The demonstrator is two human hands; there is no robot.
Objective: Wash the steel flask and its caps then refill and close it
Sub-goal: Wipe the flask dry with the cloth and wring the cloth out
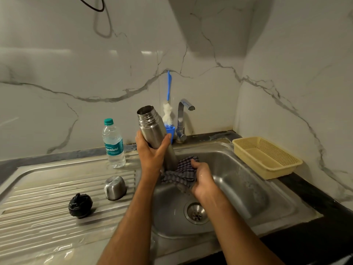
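My left hand [152, 152] grips the open steel flask [152, 127] around its middle and holds it tilted, mouth up and to the left, above the sink [238, 188]. My right hand [202, 178] grips a checked cloth [183, 175] wrapped against the flask's lower end. The steel cup cap [115, 188] stands mouth down on the drainboard [47, 188]. The black inner stopper [80, 205] lies in front of it, further left.
A plastic water bottle [113, 144] with a green cap stands at the back of the drainboard. A blue bottle brush [168, 104] sits in a blue holder beside the tap [182, 119]. A yellow basket [267, 157] rests right of the sink.
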